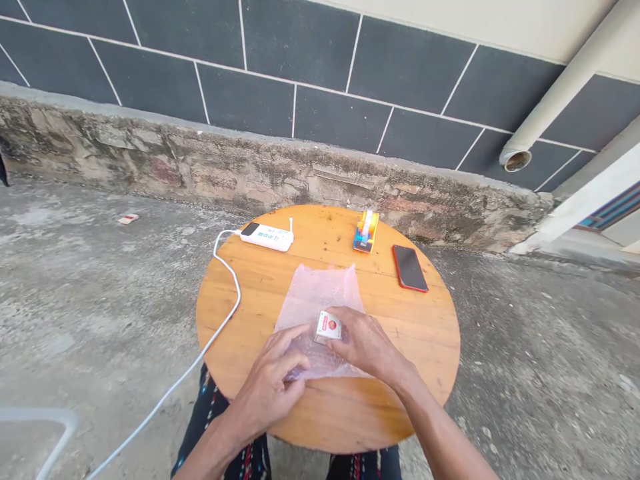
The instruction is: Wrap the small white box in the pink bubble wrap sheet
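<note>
A sheet of pink bubble wrap lies spread on the round wooden table. On its middle is a small white box with a red round mark and red print on top. My right hand grips this box from the right, fingers at its far side and thumb at its near side. To the left of the box, my left hand rests over the left edge of the wrap, fingers apart and holding nothing. Part of the box's right side is hidden by my right hand.
A white device with a long white cable lies at the table's back left. A yellow and blue tape dispenser stands at the back, and a red-edged phone lies at right. Behind the table runs a stone ledge beneath a tiled wall.
</note>
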Demonstrator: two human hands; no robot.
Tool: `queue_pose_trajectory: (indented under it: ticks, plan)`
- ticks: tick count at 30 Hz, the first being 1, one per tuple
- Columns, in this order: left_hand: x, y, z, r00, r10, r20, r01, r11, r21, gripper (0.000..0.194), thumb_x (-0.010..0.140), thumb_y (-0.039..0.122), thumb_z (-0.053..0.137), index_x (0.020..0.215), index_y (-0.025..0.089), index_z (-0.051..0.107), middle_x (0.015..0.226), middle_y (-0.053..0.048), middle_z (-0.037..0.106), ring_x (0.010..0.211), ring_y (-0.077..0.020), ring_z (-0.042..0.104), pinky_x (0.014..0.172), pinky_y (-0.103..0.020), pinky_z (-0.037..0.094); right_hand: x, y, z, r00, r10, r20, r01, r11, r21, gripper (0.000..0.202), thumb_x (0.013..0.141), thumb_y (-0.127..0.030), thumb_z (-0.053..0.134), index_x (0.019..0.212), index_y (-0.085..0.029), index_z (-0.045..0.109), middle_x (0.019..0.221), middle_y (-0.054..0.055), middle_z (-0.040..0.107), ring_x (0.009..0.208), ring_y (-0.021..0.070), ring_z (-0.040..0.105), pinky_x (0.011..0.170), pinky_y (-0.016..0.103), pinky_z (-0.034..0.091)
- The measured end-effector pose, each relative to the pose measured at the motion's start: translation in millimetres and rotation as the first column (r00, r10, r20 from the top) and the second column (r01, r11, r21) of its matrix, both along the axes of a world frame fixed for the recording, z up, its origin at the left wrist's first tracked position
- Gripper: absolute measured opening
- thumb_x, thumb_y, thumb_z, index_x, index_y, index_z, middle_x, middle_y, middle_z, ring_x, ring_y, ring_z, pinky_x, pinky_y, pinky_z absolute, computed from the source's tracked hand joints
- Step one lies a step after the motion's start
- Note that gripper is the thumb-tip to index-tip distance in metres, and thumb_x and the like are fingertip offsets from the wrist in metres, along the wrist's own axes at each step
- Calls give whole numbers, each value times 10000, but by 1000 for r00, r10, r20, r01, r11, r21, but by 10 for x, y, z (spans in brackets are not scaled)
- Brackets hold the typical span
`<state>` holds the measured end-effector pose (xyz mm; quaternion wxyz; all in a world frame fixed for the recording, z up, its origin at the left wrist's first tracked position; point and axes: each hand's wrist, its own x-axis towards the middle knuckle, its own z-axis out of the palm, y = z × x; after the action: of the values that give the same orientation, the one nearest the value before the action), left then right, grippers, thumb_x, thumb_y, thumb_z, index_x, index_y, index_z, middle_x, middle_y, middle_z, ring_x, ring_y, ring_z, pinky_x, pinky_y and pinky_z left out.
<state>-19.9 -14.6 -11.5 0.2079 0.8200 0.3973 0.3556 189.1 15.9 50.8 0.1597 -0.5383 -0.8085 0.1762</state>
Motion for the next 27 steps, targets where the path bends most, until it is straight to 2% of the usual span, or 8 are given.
queue_pose_trajectory:
  ticks: [8, 13, 16, 18, 20, 22, 24, 27]
  plan:
    - [-16, -18, -1, 1000, -20, 9, 20, 999, -31, 267, 649, -7, 461, 781, 205, 554, 1377, -66, 442, 1208, -244, 491, 974, -380, 440, -30, 25, -39, 999, 35, -24, -34, 998, 54, 435, 727, -93, 590, 1149, -198, 578, 1078, 60, 653, 941, 218, 612, 788, 284, 442]
    - [-20, 0, 34, 1000, -18, 15, 19, 999, -44, 261, 663, 4, 469, 794, 209, 563, 1380, -64, 441, 1202, -238, 496, 968, -374, 442, -16, 31, -101, 998, 43, -47, -41, 999, 31, 512, 735, -96, 600, 1233, -199, 535, 1136, 69, 626, 984, 225, 599, 843, 318, 444]
    - [5, 45, 112, 999, 11, 38, -9, 998, -67, 214, 695, 28, 479, 771, 208, 567, 1341, -71, 484, 1175, -238, 519, 950, -375, 453, 63, -11, -63, 986, 49, -161, -46, 999, 28, 544, 785, -174, 626, 1306, -206, 474, 1226, 86, 577, 1066, 230, 567, 907, 348, 433]
    - [33, 88, 180, 998, 31, 57, -26, 996, -86, 168, 733, 61, 493, 755, 207, 574, 1303, -75, 519, 1175, -241, 522, 952, -381, 449, 159, -79, 1, 960, 32, -279, -29, 999, 14, 471, 857, -258, 590, 1311, -217, 470, 1254, 91, 561, 1095, 228, 557, 923, 362, 435]
    - [66, 139, 242, 995, 48, 82, -39, 994, -105, 128, 768, 106, 509, 741, 208, 581, 1257, -72, 554, 1177, -240, 522, 951, -375, 447, 274, -169, 63, 929, 16, -370, -38, 998, -51, 405, 905, -348, 546, 1290, -235, 494, 1229, 83, 582, 1085, 231, 569, 908, 363, 452]
    - [103, 196, 284, 992, 69, 107, -54, 989, -134, 111, 784, 142, 521, 714, 208, 576, 1222, -62, 580, 1165, -232, 533, 944, -357, 448, 374, -251, 85, 916, 8, -401, -59, 992, -115, 466, 853, -415, 620, 1274, -245, 515, 1195, 75, 608, 1078, 247, 575, 897, 365, 461]
    - [143, 258, 298, 988, 92, 127, -70, 983, -171, 111, 786, 165, 530, 688, 205, 564, 1204, -52, 598, 1140, -225, 553, 938, -344, 448, 433, -296, 44, 922, -20, -387, -36, 990, -136, 477, 790, -408, 689, 1218, -242, 559, 1133, 64, 639, 1037, 251, 590, 880, 360, 463]
    - [208, 357, 289, 980, 122, 155, -84, 970, -229, 82, 782, 196, 540, 712, 204, 584, 1207, -46, 610, 1115, -223, 573, 895, -325, 469, 446, -267, -110, 902, -104, -420, 35, 985, -168, 213, 833, -376, 624, 966, -210, 642, 893, 31, 665, 841, 203, 611, 758, 299, 469]
